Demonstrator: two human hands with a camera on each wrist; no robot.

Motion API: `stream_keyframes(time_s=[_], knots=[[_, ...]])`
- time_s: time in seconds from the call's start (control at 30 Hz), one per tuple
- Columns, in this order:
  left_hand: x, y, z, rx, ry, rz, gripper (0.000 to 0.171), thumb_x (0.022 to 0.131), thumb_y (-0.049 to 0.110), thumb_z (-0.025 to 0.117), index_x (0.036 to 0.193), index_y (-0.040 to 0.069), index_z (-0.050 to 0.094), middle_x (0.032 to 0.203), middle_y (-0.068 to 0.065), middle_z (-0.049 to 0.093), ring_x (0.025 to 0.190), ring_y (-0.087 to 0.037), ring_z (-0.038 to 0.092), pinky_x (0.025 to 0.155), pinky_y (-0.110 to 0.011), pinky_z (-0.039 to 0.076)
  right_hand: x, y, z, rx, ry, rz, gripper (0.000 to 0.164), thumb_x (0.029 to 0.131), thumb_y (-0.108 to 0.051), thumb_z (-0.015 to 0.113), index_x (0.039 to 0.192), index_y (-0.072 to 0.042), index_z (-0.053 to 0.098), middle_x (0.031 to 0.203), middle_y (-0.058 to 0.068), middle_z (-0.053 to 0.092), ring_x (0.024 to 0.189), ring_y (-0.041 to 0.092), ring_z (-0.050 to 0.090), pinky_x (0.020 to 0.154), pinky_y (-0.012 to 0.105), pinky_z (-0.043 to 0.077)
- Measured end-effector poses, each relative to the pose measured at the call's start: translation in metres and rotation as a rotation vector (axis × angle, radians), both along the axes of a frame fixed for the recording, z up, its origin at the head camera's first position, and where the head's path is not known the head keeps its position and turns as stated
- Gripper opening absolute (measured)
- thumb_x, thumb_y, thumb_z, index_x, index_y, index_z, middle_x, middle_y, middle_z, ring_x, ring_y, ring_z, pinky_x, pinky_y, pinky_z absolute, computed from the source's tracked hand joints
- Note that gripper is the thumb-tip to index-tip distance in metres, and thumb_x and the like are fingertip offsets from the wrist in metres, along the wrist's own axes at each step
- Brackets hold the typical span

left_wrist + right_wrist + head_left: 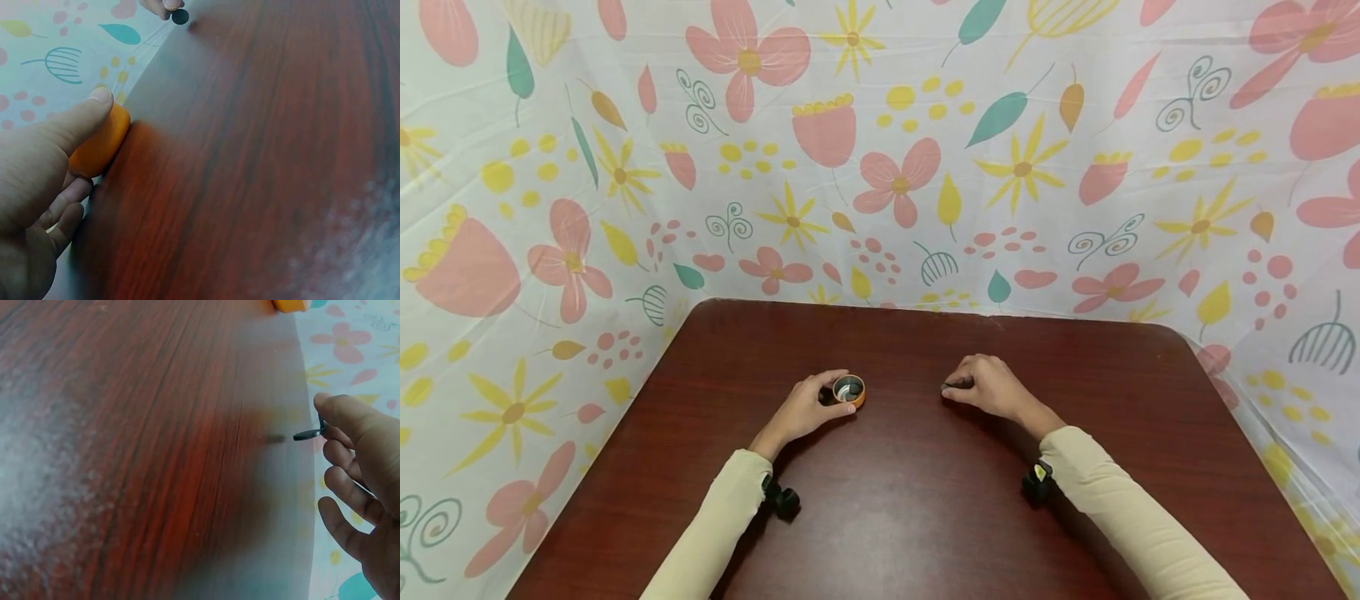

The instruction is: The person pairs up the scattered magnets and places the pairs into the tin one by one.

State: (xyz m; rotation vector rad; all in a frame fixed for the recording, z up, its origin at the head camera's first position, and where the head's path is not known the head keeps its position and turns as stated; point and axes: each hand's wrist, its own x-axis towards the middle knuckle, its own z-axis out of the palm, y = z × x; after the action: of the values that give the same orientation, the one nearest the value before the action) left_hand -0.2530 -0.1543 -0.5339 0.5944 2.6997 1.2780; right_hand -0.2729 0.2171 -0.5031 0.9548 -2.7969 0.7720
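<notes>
In the head view my left hand [805,407] holds a small round orange cup [861,402] between thumb and fingers, its opening facing up. Something silvery and dark shows inside it. The left wrist view shows the cup's smooth orange side [103,147] low at the tabletop, with the thumb over its edge. To the right, my right hand [992,387] pinches a small black piece [307,434] between thumb and index finger. This piece has a flat round disc end [180,17] and a thin stem, and it hangs just above the wood. The other right fingers are loosely bent.
Both hands work over a glossy dark red-brown wooden table [880,517]. A white cloth with flower prints [895,108] hangs behind and on both sides of it. Small black cameras [784,502] are strapped at the wrists, beside cream sleeves.
</notes>
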Motion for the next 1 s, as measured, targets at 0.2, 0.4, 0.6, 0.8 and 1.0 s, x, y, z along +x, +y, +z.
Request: stream_keyframes(time_s=[0.2, 0.4, 0.6, 0.8, 1.0], knots=[[0.000, 0.000, -0.001, 0.003, 0.004, 0.000, 0.072, 0.087, 0.045, 0.081, 0.149, 0.020, 0.055, 0.125, 0.003, 0.064, 0.107, -0.015, 0.058, 0.091, -0.042, 0.050, -0.003, -0.006, 0.005, 0.010, 0.004, 0.021, 0.014, 0.090, -0.028, 0.081, 0.100, -0.019, 0.084, 0.093, -0.011, 0.071, 0.088, 0.010, 0.063, 0.074, 0.034, 0.053], [0.001, 0.000, 0.000, -0.007, 0.011, 0.003, 0.071, 0.087, 0.042, 0.082, 0.149, 0.019, 0.055, 0.124, 0.001, 0.064, 0.106, -0.017, 0.058, 0.090, -0.041, 0.050, -0.008, -0.016, 0.014, 0.009, 0.028, 0.055, 0.014, 0.089, -0.028, 0.082, 0.099, -0.018, 0.084, 0.093, -0.010, 0.070, 0.086, 0.010, 0.062, 0.073, 0.033, 0.052], [0.001, -0.001, -0.001, 0.002, -0.001, 0.016, 0.070, 0.087, 0.040, 0.083, 0.149, 0.021, 0.055, 0.130, 0.001, 0.063, 0.101, -0.017, 0.058, 0.087, -0.039, 0.051, -0.014, -0.032, 0.027, -0.004, 0.043, 0.101, 0.015, 0.089, -0.029, 0.083, 0.100, -0.018, 0.084, 0.094, -0.009, 0.070, 0.089, 0.011, 0.064, 0.074, 0.033, 0.054], [0.001, -0.001, -0.003, 0.023, 0.006, 0.022, 0.070, 0.086, 0.042, 0.083, 0.148, 0.023, 0.056, 0.129, 0.002, 0.064, 0.101, -0.016, 0.059, 0.087, -0.040, 0.052, -0.018, -0.052, 0.037, -0.033, 0.052, 0.165, 0.017, 0.090, -0.029, 0.082, 0.101, -0.017, 0.084, 0.094, -0.009, 0.071, 0.089, 0.011, 0.065, 0.076, 0.033, 0.055], [0.000, -0.001, -0.004, 0.029, 0.010, 0.023, 0.070, 0.086, 0.041, 0.084, 0.147, 0.022, 0.057, 0.129, 0.001, 0.064, 0.102, -0.018, 0.060, 0.089, -0.041, 0.052, -0.020, -0.074, 0.037, -0.084, 0.057, 0.204, 0.016, 0.088, -0.030, 0.083, 0.099, -0.017, 0.084, 0.094, -0.009, 0.071, 0.089, 0.010, 0.064, 0.075, 0.031, 0.054]])
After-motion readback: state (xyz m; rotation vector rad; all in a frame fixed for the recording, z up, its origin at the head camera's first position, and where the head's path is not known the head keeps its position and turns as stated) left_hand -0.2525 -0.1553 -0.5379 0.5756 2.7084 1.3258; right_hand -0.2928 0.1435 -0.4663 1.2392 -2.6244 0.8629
